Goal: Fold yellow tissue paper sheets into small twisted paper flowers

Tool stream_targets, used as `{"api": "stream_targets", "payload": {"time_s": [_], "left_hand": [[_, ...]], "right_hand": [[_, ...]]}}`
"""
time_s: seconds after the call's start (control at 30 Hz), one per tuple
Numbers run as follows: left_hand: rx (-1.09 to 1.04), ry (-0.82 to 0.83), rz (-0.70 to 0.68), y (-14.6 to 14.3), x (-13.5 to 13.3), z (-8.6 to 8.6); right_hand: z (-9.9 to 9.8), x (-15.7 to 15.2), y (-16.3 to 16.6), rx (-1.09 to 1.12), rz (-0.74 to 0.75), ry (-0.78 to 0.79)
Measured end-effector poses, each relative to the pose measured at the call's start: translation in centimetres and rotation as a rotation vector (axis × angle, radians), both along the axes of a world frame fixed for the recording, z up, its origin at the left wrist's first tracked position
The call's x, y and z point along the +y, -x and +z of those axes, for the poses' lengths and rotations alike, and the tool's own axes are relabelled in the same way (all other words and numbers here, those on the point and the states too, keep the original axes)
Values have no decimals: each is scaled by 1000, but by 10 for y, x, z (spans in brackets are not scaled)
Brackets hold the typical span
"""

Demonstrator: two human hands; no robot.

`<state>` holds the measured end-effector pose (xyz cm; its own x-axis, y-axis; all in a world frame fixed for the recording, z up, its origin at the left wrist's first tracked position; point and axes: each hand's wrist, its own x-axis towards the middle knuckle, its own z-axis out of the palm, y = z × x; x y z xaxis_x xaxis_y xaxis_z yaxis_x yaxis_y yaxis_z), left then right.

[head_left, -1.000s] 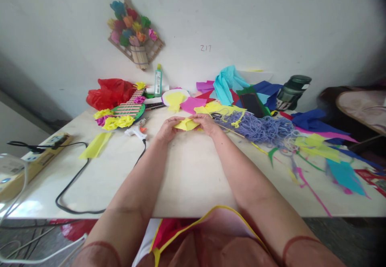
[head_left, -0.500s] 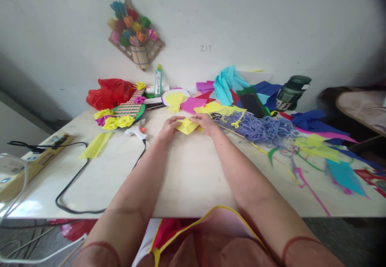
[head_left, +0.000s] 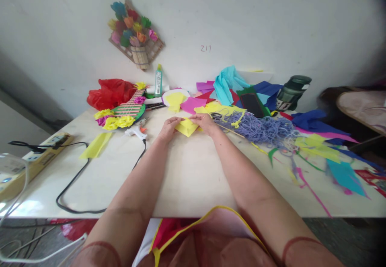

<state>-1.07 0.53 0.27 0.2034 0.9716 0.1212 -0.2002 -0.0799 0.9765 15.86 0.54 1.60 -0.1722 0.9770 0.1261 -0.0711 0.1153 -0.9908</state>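
**Yellow paper piece, held in 2 hands over the craft table**

Yellow paper piece [head_left: 186, 127]: thin, matte, creased into an angular, roughly triangular form, lower point toward the table edge. Located at the far middle of the white table [head_left: 193, 178], low over its surface; contact with the top not discernible.

Left hand [head_left: 168, 128]: fingers curled, pinching the left edge of the paper. Right hand [head_left: 206, 122]: fingers bent, pinching the upper right edge. Fingertips largely hidden behind knuckles and paper; exact grip points hard to make out.

Just right of the hands: purple yarn [head_left: 259, 127], loose tangled heap, stringy. Thin wooden stick [head_left: 230, 130] partly buried beneath it.

Left of the hands: white glue gun [head_left: 136, 132], smooth plastic, black cord trailing off toward the front edge. Flat yellow paper strip [head_left: 95, 144] further left. Power strip [head_left: 39, 154], near the left edge of the table.

Rear: red plastic bag [head_left: 110, 92], crinkled and glossy; green glue bottle [head_left: 158, 80], upright; dark green jar [head_left: 292, 93], cylindrical, label unreadable. Stacked sheets of blue, teal and pink paper, overlapping, outlines unclear.

Wall: paper-flower plaque [head_left: 134, 33], slatted wooden back.
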Motion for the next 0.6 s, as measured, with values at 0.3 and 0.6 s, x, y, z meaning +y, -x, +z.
{"api": "stream_targets", "payload": {"time_s": [0.3, 0.6], "left_hand": [[-7, -58, -19, 3, 0, -2], [118, -12, 1, 1, -5, 3]], "right_hand": [[5, -4, 0, 8, -19, 6], [9, -7, 4, -125, -5, -75]]}}
